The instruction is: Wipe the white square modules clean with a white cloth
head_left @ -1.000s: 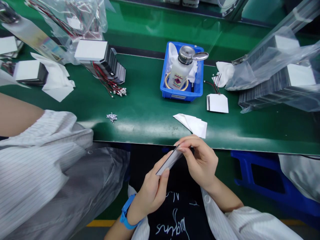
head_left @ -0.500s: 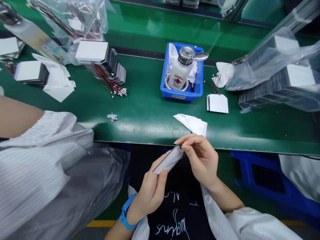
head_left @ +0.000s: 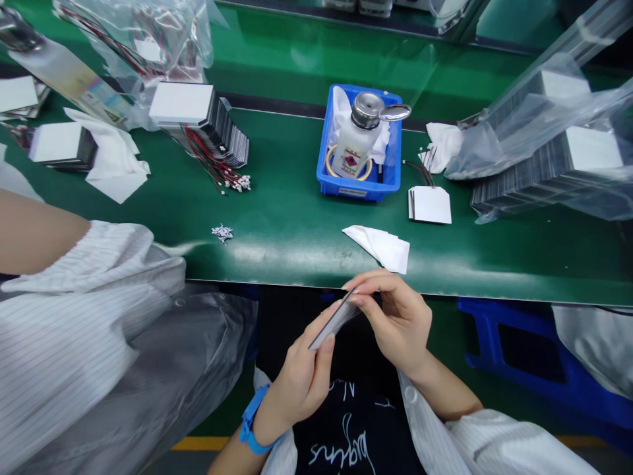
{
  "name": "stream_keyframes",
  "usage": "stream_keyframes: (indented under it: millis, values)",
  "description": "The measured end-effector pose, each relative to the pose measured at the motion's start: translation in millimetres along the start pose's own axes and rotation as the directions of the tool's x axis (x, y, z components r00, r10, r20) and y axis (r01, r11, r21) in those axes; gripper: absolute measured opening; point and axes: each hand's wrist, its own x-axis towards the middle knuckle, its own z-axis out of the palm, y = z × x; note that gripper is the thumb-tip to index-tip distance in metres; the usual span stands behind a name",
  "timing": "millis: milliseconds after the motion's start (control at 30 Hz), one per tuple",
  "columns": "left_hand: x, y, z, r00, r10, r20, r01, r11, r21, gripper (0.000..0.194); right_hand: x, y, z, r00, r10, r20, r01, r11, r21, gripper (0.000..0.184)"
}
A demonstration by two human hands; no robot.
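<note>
Below the table's front edge I hold a thin flat panel (head_left: 334, 322), seen edge-on, between both hands. My left hand (head_left: 301, 379), with a blue wrist strap, grips its lower end with closed fingers. My right hand (head_left: 398, 320) pinches its upper end with thumb and fingertips. Just beyond my right hand a folded white cloth (head_left: 382, 245) lies on the green table (head_left: 291, 224).
A blue tray (head_left: 395, 173) holds a white pump bottle (head_left: 357, 140). White panels (head_left: 431, 204) lie right of it. A panel stack (head_left: 195, 115) with red wires stands at the left, bagged stacks (head_left: 554, 158) at the right. Another person's sleeve (head_left: 84, 297) fills the left side.
The panel tilted slightly and my right fingers shifted along its upper end. Both hands stay in the same place.
</note>
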Motion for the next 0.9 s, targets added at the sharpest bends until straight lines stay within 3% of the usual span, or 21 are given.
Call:
stream_keyframes:
  millis: [267, 567, 733, 900]
  values:
    - [-0.2, -3.0, 0.1, 1.000, -0.007, 0.007, 0.007, 1.000, -0.012, 0.054, -0.4, 4.9, 2.1, 1.000, 0.001, -0.017, -0.001, 1.000, 0.018, 0.016]
    - [-4.0, -7.3, 2.3, 0.998, -0.066, -0.001, 0.066, 0.997, -0.044, 0.055, -0.1, 6.7, 3.7, 0.996, 0.091, -0.012, -0.090, 0.995, 0.041, 0.008]
    - [-7.6, -12.4, 2.6, 0.994, -0.087, -0.066, 0.083, 0.994, -0.067, 0.051, 3.0, 5.0, 1.1, 0.991, 0.130, -0.040, -0.126, 0.988, 0.091, 0.010]
    - [-7.3, -13.2, 2.6, 0.992, -0.088, -0.090, 0.083, 0.994, -0.065, 0.046, 2.7, 6.3, -3.4, 0.997, 0.082, 0.004, -0.083, 0.995, 0.061, 0.004]
